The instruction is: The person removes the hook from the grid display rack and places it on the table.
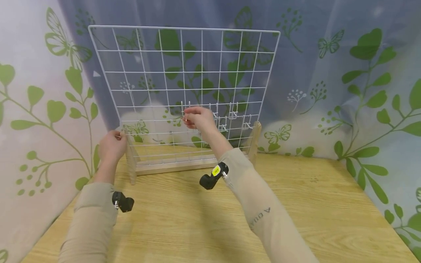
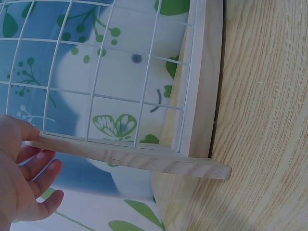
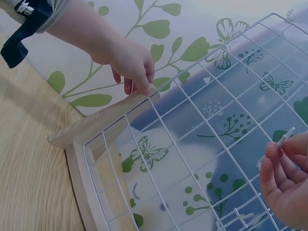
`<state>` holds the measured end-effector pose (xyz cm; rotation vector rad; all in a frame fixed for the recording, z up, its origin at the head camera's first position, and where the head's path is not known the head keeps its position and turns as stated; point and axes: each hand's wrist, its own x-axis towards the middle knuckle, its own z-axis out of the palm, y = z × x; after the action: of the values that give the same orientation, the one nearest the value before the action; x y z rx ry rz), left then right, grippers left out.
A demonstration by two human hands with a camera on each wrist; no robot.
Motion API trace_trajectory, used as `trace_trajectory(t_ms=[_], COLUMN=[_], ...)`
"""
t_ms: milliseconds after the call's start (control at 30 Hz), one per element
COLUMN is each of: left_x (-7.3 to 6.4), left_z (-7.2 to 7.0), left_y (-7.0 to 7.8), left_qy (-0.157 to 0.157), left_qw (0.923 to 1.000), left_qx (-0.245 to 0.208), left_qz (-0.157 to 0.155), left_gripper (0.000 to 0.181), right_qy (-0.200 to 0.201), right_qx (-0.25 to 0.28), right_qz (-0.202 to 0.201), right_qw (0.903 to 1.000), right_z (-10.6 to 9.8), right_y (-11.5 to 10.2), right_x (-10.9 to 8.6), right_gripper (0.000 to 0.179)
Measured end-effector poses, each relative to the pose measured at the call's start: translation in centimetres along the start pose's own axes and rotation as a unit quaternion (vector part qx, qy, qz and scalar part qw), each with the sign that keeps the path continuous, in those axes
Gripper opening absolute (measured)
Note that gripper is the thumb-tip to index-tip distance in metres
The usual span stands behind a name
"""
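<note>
A white wire grid panel (image 1: 202, 72) stands upright in a wooden stand (image 1: 177, 165). My left hand (image 1: 113, 146) pinches the top of the stand's left post (image 2: 130, 159) between thumb and index finger, its other fingers loosely bent. Over the middle of the panel, my right hand (image 1: 201, 118) pinches a small white wire hook (image 3: 287, 136) at the grid; its prongs poke up past the fingertips, and the fingers cover the rest. Several similar white hooks (image 1: 233, 110) hang on the grid right of that hand.
The stand sits on a wood-grain table (image 1: 312, 204), near its back edge. Behind it hangs a curtain (image 1: 315, 73) printed with green leaves and butterflies. A small black camera (image 1: 210, 178) is strapped on the right sleeve, another (image 1: 122, 201) on the left.
</note>
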<state>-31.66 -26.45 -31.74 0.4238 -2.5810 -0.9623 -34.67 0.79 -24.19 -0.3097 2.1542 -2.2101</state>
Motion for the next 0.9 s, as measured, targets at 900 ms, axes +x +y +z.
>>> trace_trajectory(t_ms=[900], left_x=[0.0], left_z=[0.1], left_y=[-0.2], left_qy=[0.000], left_qw=[0.9999], left_qx=[-0.005], left_qz=[0.010], left_gripper=[0.041], right_qy=[-0.062], right_qx=[-0.068], right_qz=[-0.037], right_qw=[0.9950], right_z=[-2.6], right_y=[2.4], right_x=[-3.3], right_gripper=[0.025])
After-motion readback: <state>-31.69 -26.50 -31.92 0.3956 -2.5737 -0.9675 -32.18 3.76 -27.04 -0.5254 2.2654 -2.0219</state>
